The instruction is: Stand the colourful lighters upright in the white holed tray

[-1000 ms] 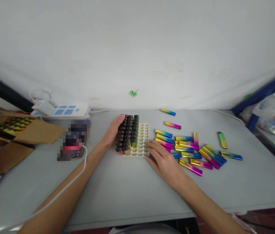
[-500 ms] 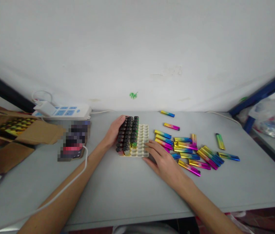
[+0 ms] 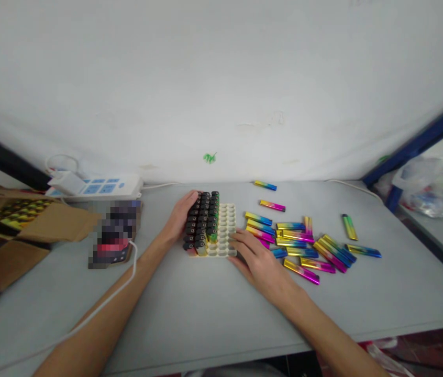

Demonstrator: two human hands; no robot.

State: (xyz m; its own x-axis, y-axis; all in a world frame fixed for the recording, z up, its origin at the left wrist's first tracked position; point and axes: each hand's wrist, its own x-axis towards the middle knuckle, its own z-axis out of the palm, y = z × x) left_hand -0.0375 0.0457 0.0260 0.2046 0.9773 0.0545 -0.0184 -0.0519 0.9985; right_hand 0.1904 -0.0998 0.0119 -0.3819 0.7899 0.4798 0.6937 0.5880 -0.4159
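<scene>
A white tray (image 3: 227, 222) with rows of round holes lies in the middle of the table. Black-topped lighters (image 3: 201, 222) stand upright in its left columns, and the holes on its right side are bare. My left hand (image 3: 180, 217) is wrapped round the tray's left side, its thumb near the back corner and its other fingers mostly hidden by the lighters. At the near right corner, my right hand (image 3: 258, 259) grips the tray's edge, fingers bent over the rim and thumb low at the front. Shiny yellow, blue and magenta lighters (image 3: 296, 243) lie loose beside it.
At left are a phone (image 3: 115, 235) with a white cable, a power strip (image 3: 107, 186) and an open cardboard box (image 3: 68, 220) holding yellow pieces. A green-yellow lighter (image 3: 349, 226) lies far right. Plastic bags (image 3: 433, 183) sit beyond the blue post (image 3: 398, 193).
The whole view has shifted slightly. Both hands keep their places on the tray, and the lighters in it and beside it look the same.
</scene>
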